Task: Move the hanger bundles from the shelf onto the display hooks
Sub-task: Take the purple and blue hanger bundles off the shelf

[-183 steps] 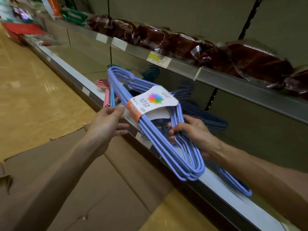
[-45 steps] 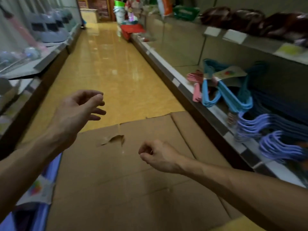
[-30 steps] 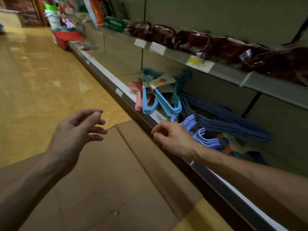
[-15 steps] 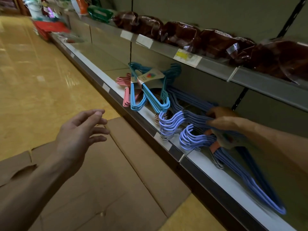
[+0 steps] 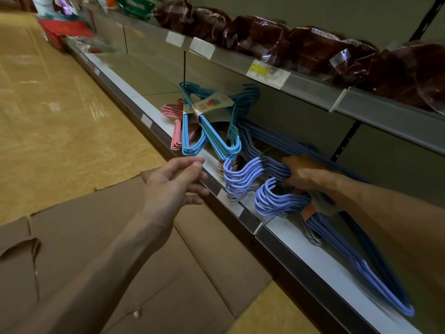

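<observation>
Two lilac hanger bundles lie on the low shelf (image 5: 301,239), hooks toward the aisle. My right hand (image 5: 305,174) rests on the neck of the farther lilac bundle (image 5: 243,174), fingers curled over its wires. The nearer lilac bundle (image 5: 277,198) stretches right along the shelf beneath my forearm. A light blue bundle (image 5: 216,138) with a paper label leans upright further left, with a pink bundle (image 5: 175,116) behind it. My left hand (image 5: 173,186) hovers open by the shelf edge, holding nothing. No display hooks are visible.
Flattened brown cardboard (image 5: 120,249) covers the floor beneath my arms. An upper shelf (image 5: 313,92) with price tags carries dark red wrapped packs (image 5: 301,47). Yellow aisle floor (image 5: 48,121) runs left; red goods (image 5: 65,30) sit far back.
My right hand has reached from the cardboard to the shelf and settled on the lilac bundle. My left hand has moved right toward the shelf edge. Six seconds ago both hands held another lilac bundle.
</observation>
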